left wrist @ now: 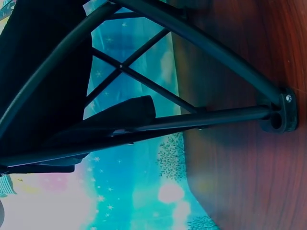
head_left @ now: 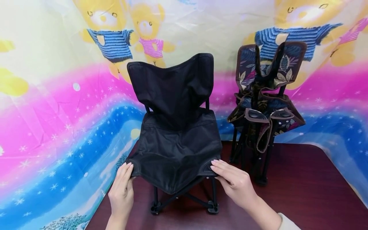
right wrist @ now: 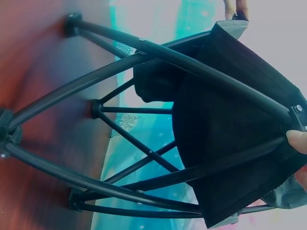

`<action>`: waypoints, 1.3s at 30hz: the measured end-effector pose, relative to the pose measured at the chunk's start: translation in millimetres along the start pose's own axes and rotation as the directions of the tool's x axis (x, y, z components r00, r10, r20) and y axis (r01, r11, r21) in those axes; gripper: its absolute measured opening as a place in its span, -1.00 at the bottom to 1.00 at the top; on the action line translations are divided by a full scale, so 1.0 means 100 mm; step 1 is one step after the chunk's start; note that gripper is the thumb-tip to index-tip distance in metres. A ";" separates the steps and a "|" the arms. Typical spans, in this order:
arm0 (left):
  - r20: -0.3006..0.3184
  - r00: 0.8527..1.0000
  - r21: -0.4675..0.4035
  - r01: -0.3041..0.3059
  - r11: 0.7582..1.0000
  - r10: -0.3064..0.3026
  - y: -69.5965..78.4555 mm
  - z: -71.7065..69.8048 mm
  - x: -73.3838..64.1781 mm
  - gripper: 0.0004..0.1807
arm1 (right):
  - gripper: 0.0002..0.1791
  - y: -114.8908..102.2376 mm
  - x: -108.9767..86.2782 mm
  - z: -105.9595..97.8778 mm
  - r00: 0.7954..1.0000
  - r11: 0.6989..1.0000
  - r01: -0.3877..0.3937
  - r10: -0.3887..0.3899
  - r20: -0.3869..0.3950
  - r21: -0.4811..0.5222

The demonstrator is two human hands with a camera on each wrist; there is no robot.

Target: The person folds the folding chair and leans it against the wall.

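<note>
One black chair point(head_left: 179, 142), corners point(head_left: 207, 170) part-hidden under left hand point(head_left: 122, 185) and right hand point(head_left: 237, 182)

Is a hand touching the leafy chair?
No, the left hand and right hand hold the black chair by its seat's front corners, while the leafy chair stands apart from them.

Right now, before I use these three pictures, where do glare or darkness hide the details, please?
Head view: seams on the black chair remain readable; left wrist view: its fabric is almost solid black, and the backdrop bleaches near white at lower left; right wrist view: the seat underside is very dark, the backdrop pale at upper right.
</note>
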State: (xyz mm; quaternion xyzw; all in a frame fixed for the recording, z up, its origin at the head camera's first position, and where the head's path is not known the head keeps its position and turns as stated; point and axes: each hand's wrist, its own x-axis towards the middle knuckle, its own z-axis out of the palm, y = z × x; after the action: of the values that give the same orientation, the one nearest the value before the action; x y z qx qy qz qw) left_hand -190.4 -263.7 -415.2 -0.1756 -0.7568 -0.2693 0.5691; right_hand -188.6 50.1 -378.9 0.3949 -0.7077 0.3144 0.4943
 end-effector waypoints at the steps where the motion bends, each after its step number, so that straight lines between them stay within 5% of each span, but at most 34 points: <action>1: -0.004 1.000 -0.002 -0.001 1.000 0.001 0.00 0.01 0.00 -0.64 | -0.69 0.00 0.01 0.00 1.000 1.000 -0.001 0.001 -0.002 -0.001; 18: -0.028 1.000 0.009 0.011 1.000 -0.011 0.10 0.07 0.10 -0.65 | -0.73 0.00 0.14 0.06 0.997 0.997 0.071 -0.070 -0.019 0.036; 39: -0.060 0.998 0.000 -0.007 1.000 0.006 0.20 0.15 0.21 -0.66 | -0.72 0.00 0.26 0.08 0.999 0.997 0.049 -0.049 0.004 0.067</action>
State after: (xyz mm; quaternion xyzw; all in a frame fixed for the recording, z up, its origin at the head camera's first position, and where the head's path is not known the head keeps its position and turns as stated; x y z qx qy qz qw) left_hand -196.7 -239.8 -393.6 -0.1701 -0.7389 -0.2727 0.5923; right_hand -197.1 37.1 -356.7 0.4293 -0.6882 0.3246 0.4865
